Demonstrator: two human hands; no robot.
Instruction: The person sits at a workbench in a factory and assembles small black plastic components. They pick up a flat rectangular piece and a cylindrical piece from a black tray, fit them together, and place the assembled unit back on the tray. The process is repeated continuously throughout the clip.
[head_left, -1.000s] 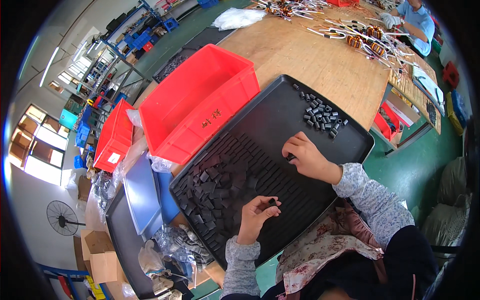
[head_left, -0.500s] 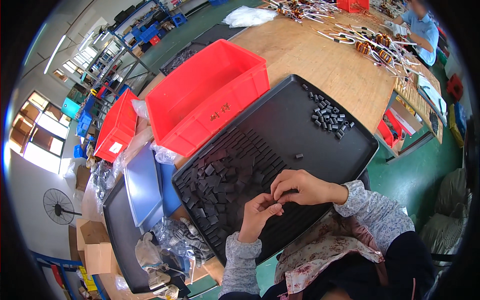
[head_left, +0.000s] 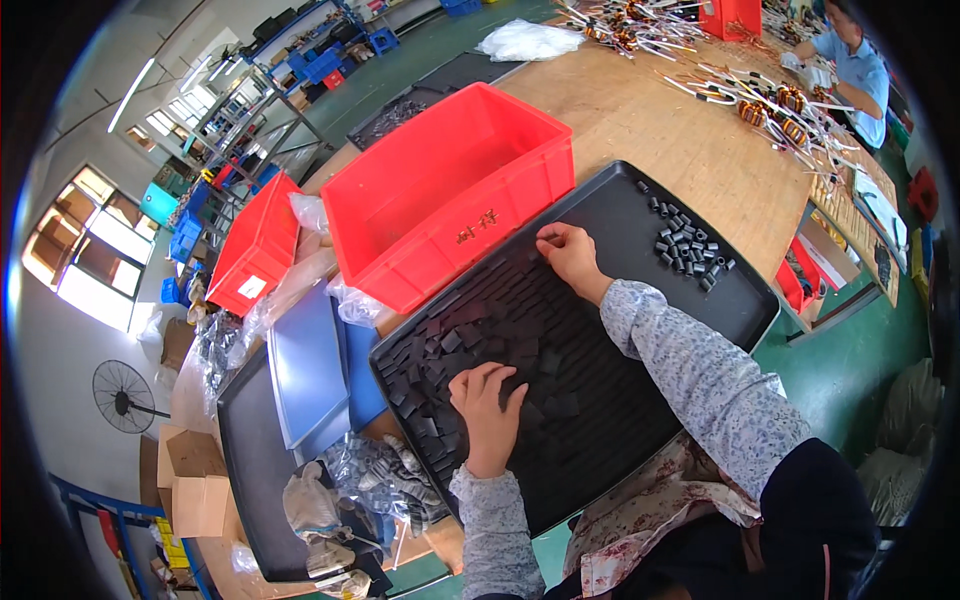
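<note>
A workshop with shelving and bright windows surrounds a wooden counter (head_left: pixel 690 150), where a black tray (head_left: pixel 745 310) lies beside an empty red bin (head_left: pixel 440 190). Flat black tiles (head_left: pixel 500 315) cover the tray's left part in rough rows; a loose pile of small black cylinders (head_left: pixel 688 247) sits in its far right corner.

The left hand (head_left: pixel 490 405) lies flat on the tiles, fingers spread and pressing down, holding nothing. The right hand (head_left: pixel 568 252) reaches to the row nearest the bin, fingertips bent together onto a tile; whether it actually pinches one cannot be told.

The likely trouble is the tiles sliding: they lie edge to edge, loosely, and a push from either palm could skew a whole row or stack one tile over another. The right sleeve (head_left: pixel 690 360) crosses the tray just above the rows and could drag tiles askew. The cylinders could roll into the rows if the tray is jolted.
</note>
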